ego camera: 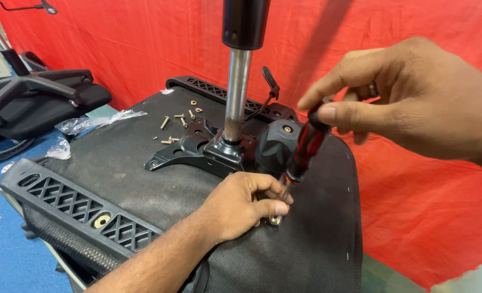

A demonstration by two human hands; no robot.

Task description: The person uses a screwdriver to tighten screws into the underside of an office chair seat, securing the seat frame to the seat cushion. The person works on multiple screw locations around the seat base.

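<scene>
An upturned office chair seat [143,168] covered in black fabric lies before me, with a black metal mechanism plate [189,146] and a chrome gas cylinder [235,92] standing upright on it. My right hand [409,97] grips a red and black screwdriver [305,149], tilted, its tip down at a brass washer and screw [275,220] near the plate's corner. My left hand [238,203] rests on the fabric and pinches the screwdriver shaft just above the screw with thumb and forefinger. A round black knob [276,144] sits behind the screwdriver.
Several loose screws and washers [178,122] lie on the fabric behind the plate. A black plastic armrest bracket [78,203] runs along the near left edge, another at the back. Crumpled plastic bags [94,122] and other chair parts [29,97] lie left. Red cloth hangs behind.
</scene>
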